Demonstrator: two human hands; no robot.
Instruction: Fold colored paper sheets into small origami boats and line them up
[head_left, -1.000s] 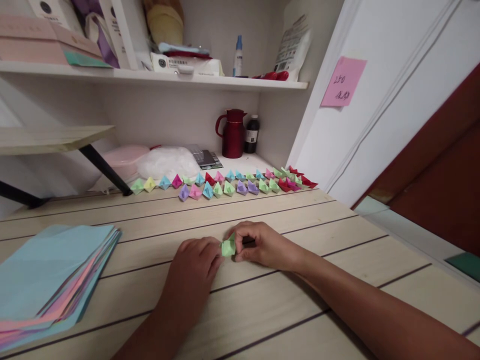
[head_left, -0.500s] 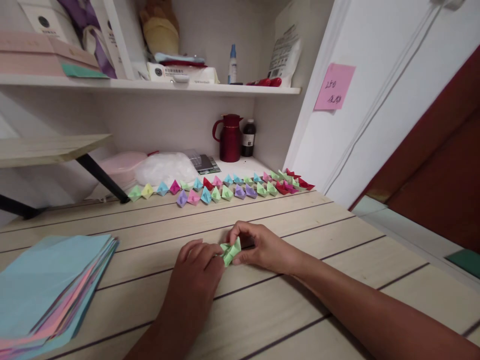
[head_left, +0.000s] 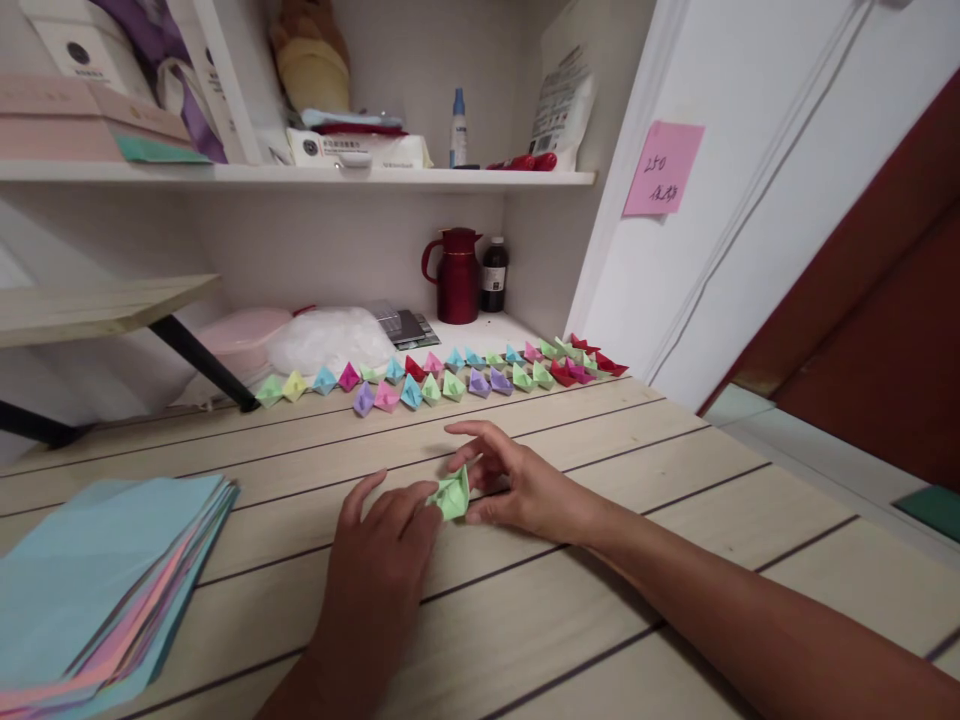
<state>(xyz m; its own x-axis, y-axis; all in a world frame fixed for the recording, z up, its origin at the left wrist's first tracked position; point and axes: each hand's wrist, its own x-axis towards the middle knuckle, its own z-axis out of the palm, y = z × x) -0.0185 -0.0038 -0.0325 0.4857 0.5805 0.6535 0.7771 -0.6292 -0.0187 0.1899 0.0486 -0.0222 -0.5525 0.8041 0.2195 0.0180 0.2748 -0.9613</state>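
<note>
A small light-green folded paper boat (head_left: 451,493) sits on the wooden table (head_left: 675,500) between my two hands. My left hand (head_left: 382,545) pinches its left side with the thumb lifted. My right hand (head_left: 510,480) grips its right side, index finger stretched out above it. Behind, two rows of several finished paper boats (head_left: 450,375) in many colours line the table's far edge.
A stack of coloured paper sheets (head_left: 105,580) lies at the near left. A red jug (head_left: 454,272) and dark bottle (head_left: 493,272) stand in the white alcove; a cluttered shelf (head_left: 300,176) hangs above. A pink sticky note (head_left: 662,168) is on the wall at the right.
The green paper has opened from a flat folded piece into a boat shape. My fingers have spread apart, the right index finger and left thumb lifting.
</note>
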